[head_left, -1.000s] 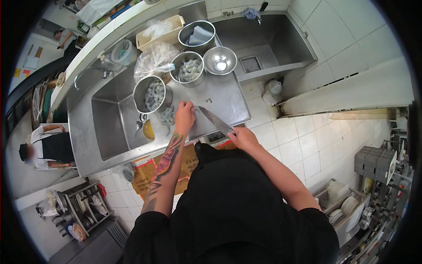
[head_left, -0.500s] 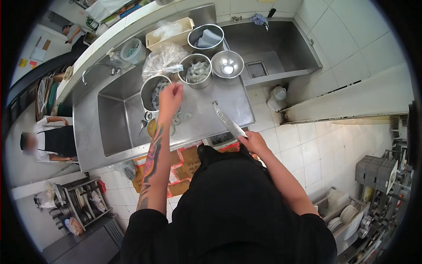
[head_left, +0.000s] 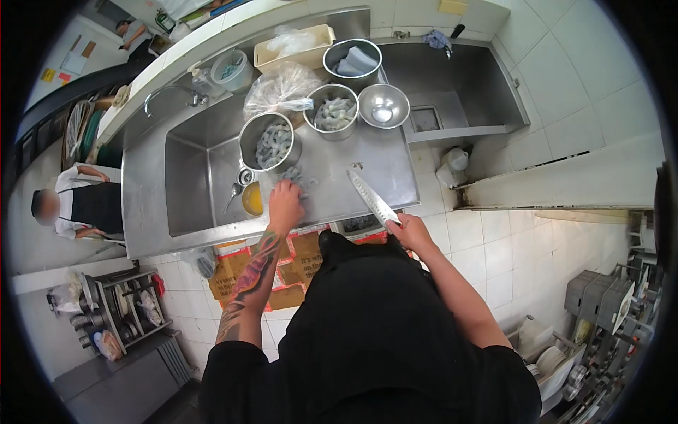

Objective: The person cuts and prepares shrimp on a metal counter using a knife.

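My right hand (head_left: 411, 233) grips the handle of a large knife (head_left: 370, 197), its blade over the steel counter (head_left: 328, 201) and pointing away from me. My left hand (head_left: 286, 206) is down at the counter beside a small pile of shrimp (head_left: 296, 177); its fingers are bent, and whatever they touch is hidden. Just beyond the pile is a steel pot of shrimp (head_left: 273, 145). A second pot of shrimp (head_left: 335, 114) stands farther right, next to an empty steel bowl (head_left: 383, 107). A small bowl with yellow contents (head_left: 252, 198) sits left of my left hand.
Behind the pots lie a clear plastic bag (head_left: 281, 88), a cream tub (head_left: 294, 48) and a pot with grey-blue items (head_left: 352, 62). Sink basins (head_left: 205, 180) are at left and back right. A person in a dark apron (head_left: 92, 205) stands at far left.
My left hand went from the counter to over the near shrimp pot, then back down beside the pile. The knife stayed in my right hand, and the view has shifted slightly.
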Motion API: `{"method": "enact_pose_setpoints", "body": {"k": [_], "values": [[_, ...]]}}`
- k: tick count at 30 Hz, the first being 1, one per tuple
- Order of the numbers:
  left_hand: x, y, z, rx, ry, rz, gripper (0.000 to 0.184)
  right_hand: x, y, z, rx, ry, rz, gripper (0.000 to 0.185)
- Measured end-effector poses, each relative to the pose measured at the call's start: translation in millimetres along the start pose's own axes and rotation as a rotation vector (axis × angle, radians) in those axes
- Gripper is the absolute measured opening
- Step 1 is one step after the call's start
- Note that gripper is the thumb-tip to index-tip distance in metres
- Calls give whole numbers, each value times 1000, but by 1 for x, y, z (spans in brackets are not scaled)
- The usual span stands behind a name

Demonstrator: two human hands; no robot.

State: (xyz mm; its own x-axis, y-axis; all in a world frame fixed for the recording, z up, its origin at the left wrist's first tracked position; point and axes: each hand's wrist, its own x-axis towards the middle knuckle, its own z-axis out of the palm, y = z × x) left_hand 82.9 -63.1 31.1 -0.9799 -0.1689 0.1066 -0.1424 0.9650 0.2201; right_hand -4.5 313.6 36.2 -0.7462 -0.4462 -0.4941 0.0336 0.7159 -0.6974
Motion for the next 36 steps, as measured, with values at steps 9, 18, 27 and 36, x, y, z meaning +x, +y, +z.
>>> {"method": "enact_pose_setpoints", "body": {"k": [9,18,27,36], "values": [[-6,38,20,-376,23,3,18,-6,-12,0,77,6,47,41],[2,61,48,-366,28,-37,23,-6,-2,4,124,6,66,42],[66,74,21,-300,78,70,20,6,1,6,27,-8,22,46],[52,64,39,-381,86,12,19,12,13,17,9,54,-65,42]]}}
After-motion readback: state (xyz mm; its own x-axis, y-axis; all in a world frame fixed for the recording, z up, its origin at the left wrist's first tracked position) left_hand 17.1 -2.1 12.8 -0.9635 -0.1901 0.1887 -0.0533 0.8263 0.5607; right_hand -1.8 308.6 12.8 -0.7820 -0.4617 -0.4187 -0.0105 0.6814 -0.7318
